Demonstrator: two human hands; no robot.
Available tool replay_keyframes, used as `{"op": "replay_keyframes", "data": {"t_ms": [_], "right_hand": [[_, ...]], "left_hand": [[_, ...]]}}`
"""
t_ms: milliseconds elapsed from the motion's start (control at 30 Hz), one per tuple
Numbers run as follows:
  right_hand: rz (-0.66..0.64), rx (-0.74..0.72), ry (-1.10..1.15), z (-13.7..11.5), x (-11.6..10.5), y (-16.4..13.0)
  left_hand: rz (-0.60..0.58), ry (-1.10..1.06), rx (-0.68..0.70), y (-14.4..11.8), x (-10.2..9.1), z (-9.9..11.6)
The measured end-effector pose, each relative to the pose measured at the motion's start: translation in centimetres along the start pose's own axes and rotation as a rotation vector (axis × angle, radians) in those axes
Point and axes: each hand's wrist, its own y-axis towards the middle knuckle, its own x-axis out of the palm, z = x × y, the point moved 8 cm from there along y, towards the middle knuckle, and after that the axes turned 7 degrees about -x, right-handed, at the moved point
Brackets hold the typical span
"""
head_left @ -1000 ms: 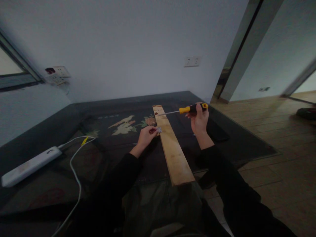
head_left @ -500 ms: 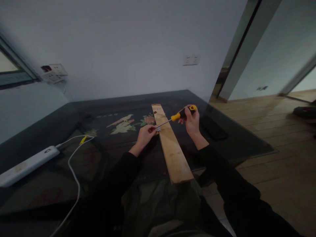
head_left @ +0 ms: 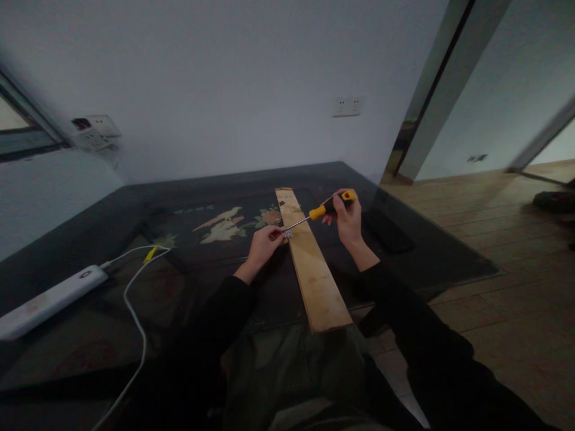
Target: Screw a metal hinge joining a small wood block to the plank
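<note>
Screwdriver (head_left: 321, 211) tip sits on a small metal bracket (head_left: 287, 233) at the plank's (head_left: 309, 257) left edge, about a third of the way down from the plank's far end. The plank lies lengthwise on the dark tabletop (head_left: 112, 209), its near end overhanging the tabletop's near edge.

To do this step well, my read: keep the shaft in line with the screw, push along the shaft while turning, and keep the bracket pinned so it cannot slide. The shaft looks quite slanted now, so the tip could slip off; a steeper angle would likely bite better. Screw head too small to tell.

Left to right: a white power strip (head_left: 47, 299) with its cable (head_left: 135, 317) lies near the tabletop's left edge, well apart from the work. Left hand (head_left: 265, 244) rests at the plank's left edge, fingers curled, pinching or pressing the bracket against the wood. Right hand (head_left: 348, 218) is wrapped closed around the yellow-and-black handle, raised above the plank's right side. A dark flat thing (head_left: 389, 233) lies near the tabletop's right edge.
</note>
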Motion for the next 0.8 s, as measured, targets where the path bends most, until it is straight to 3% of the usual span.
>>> {"op": "replay_keyframes", "data": {"t_ms": [233,433,800], "right_hand": [[-0.006,-0.008,0.014,-0.4,0.2,-0.1],[-0.086,-0.019,-0.017,-1.1,1.2,0.6],[-0.555,-0.019,-0.184,-3.5,8.5,4.7]], "left_hand": [[0.006,0.001,0.003,0.1,0.1,-0.1],[-0.004,0.008,0.003,-0.1,0.0,0.2],[-0.004,0.007,-0.036,-0.1,-0.1,-0.2]]}}
